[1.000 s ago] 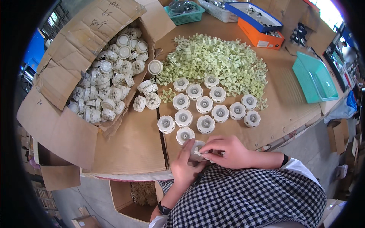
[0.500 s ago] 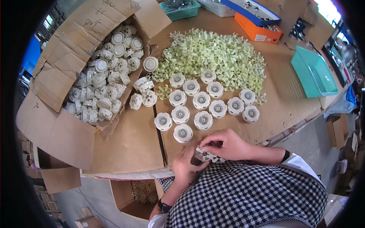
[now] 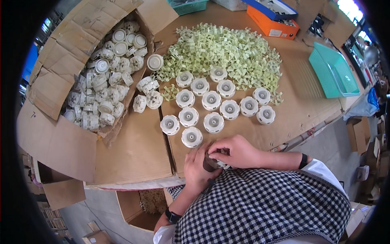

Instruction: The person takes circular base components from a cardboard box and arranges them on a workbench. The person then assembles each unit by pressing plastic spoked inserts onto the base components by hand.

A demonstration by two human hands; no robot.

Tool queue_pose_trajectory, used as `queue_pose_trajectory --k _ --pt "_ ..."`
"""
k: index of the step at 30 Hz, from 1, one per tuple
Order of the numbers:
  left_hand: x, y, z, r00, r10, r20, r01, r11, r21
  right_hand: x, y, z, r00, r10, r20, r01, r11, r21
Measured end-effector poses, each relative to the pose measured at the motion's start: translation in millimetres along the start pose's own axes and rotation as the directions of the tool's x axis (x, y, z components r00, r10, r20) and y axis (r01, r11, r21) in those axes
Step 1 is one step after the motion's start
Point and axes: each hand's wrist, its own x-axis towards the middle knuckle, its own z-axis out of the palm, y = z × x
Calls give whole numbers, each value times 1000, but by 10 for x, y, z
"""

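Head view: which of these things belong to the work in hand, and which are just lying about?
In the work:
left hand, right hand, both on a white round part
finished white wheels in rows
green cross pieces
box of white parts

Lying about:
teal tray
orange box

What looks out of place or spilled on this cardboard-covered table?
A few round white plastic parts lie tumbled, some on edge, outside the open cardboard box, and one pale green cross piece sits apart from its pile.
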Motion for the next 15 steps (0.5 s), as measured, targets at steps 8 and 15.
queue_pose_trajectory --k 8,15 --pt "-5 -30 14 994 107 -36 -107 994 11 -58 187 -107 975 189 120 -220 906 361" --pt "-9 -39 -6 998 62 -4 -62 998 -3 -20 -135 30 970 -243 24 243 948 -208"
